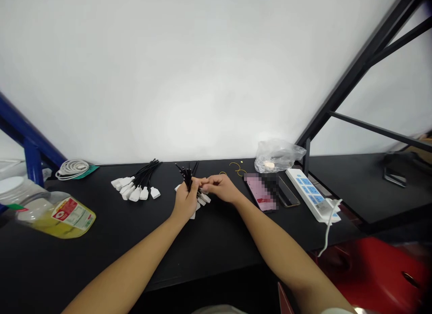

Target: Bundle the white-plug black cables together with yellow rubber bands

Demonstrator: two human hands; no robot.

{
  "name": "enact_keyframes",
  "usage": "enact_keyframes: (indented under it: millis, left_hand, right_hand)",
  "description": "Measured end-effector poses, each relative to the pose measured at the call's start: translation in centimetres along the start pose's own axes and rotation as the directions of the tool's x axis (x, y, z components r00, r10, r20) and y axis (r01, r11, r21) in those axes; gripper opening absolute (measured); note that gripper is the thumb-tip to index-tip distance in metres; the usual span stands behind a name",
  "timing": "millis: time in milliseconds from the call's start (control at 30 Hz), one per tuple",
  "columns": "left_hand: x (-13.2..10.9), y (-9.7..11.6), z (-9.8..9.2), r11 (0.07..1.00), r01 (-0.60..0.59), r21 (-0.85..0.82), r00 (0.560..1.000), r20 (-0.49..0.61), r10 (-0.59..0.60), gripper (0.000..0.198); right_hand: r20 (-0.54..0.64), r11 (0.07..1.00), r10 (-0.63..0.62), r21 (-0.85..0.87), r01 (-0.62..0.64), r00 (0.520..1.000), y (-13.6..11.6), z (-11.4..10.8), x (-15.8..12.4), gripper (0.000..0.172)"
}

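My left hand is wrapped around a bundle of short black cables. The cables' black ends stick up above my fist, and white plug heads poke out below it. My right hand is closed and touches the bundle from the right, its fingertips meeting the left thumb; whatever they pinch is hidden. Left of my hands lies another group of black cables with white connectors. Thin yellow rubber bands lie on the black table just beyond my right hand.
Phones and a white power strip are to the right, a crumpled clear plastic bag behind them. At left stand a plastic jar with yellow contents and a coiled white cable. A red stool is lower right.
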State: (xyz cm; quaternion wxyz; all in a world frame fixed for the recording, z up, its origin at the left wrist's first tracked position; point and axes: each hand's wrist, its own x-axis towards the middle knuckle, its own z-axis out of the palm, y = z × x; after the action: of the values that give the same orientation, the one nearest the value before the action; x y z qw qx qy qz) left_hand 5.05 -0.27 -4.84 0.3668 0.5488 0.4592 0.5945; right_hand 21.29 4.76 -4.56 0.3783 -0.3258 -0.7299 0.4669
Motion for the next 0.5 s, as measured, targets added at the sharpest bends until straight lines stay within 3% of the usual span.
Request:
enact_keyframes:
  millis: [67,167,333,500]
  left_hand:
    - [-0.2,0.3,0.1,1.0,-0.006,0.003,1.0,-0.03,0.006,0.041]
    - [0.0,0.6,0.1,0.999,0.01,-0.04,0.995,-0.103,-0.014,0.037]
    - [0.4,0.7,0.0,0.991,0.061,-0.12,0.995,-0.065,-0.069,0.045]
    - [0.1,0.0,0.1,0.995,0.014,-0.099,1.0,0.024,-0.012,0.037]
  right_hand:
    - [-0.01,0.991,0.097,0.097,-0.096,0.995,0.4,-0.4,0.4,0.043]
    - [0.015,0.98,0.146,0.138,-0.146,0.989,1.3,-0.8,1.4,0.051]
    - [-0.034,0.958,0.089,-0.271,-0.095,0.995,2.1,-0.6,3.7,0.031]
    - [0.238,0.828,0.14,-0.56,0.018,0.961,1.5,0.3,6.7,0.033]
